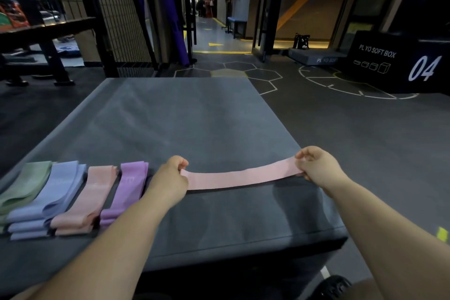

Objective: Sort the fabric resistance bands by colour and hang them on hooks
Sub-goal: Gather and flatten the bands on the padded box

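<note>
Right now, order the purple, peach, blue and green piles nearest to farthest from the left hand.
1. Purple pile, beside the left hand.
2. Peach pile, next leftward.
3. Blue pile, further left.
4. Green pile, far left.

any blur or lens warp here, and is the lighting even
Head view: dim, brightest in the far corridor; head view: wide-angle warp bows the grey padded platform; head view: the folded fabric bands look smeared, the pale pink fabric band stretched between left hand and right hand sharper.
</note>
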Demonstrator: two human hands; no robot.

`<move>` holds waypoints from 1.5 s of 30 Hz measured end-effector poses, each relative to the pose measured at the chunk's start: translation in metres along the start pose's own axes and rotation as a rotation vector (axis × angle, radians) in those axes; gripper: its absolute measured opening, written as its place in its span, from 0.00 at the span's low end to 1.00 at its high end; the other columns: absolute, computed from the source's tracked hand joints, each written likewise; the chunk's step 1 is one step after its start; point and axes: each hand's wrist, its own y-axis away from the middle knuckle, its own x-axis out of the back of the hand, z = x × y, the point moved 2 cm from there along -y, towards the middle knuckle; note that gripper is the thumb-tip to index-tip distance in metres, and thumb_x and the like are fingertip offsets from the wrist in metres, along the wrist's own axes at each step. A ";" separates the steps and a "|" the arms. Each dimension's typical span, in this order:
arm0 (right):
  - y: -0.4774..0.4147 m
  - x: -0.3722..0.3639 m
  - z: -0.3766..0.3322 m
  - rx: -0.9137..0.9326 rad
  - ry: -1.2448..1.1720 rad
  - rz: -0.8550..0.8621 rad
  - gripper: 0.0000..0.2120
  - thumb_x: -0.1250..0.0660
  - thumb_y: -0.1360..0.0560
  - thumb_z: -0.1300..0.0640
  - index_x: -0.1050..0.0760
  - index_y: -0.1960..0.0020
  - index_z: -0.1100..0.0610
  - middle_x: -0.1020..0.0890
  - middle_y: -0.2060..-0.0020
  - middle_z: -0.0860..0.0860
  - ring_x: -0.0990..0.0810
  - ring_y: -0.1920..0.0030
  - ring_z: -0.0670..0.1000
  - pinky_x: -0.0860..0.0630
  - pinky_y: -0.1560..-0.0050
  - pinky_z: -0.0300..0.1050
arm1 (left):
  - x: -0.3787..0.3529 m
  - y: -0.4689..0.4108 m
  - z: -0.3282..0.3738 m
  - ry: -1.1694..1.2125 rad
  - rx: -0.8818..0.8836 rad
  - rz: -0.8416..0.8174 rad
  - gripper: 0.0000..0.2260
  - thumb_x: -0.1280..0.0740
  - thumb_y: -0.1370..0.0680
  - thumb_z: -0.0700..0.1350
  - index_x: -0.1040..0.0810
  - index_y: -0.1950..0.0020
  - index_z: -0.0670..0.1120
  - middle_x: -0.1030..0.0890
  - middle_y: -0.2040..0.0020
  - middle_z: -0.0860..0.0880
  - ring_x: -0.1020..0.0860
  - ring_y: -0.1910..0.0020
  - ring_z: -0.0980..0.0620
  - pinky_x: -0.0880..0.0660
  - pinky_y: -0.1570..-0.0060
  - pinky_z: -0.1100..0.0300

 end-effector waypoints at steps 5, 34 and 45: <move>-0.002 0.002 0.003 0.071 0.267 0.014 0.05 0.34 0.24 0.60 0.27 0.53 0.50 0.23 0.64 0.50 0.24 0.64 0.52 0.31 0.63 0.44 | -0.001 0.010 0.003 -0.110 -0.064 0.055 0.16 0.42 0.21 0.37 0.29 0.35 0.49 0.29 0.33 0.47 0.26 0.41 0.45 0.29 0.41 0.56; 0.042 -0.077 -0.029 0.652 0.693 -0.275 0.20 0.46 0.19 0.48 0.32 0.28 0.49 0.31 0.29 0.47 0.38 0.25 0.52 0.42 0.27 0.48 | -0.022 0.031 0.019 -0.464 -0.338 -0.061 0.31 0.62 0.25 0.65 0.35 0.28 0.60 0.39 0.24 0.61 0.47 0.24 0.55 0.52 0.27 0.51; 0.057 -0.093 -0.028 0.600 0.852 -0.479 0.51 0.70 0.40 0.25 0.53 0.21 0.43 0.52 0.21 0.42 0.59 0.21 0.46 0.62 0.23 0.54 | -0.035 0.031 0.011 -0.648 -0.283 -0.257 0.28 0.56 0.19 0.64 0.58 0.21 0.58 0.61 0.21 0.58 0.63 0.23 0.53 0.64 0.25 0.46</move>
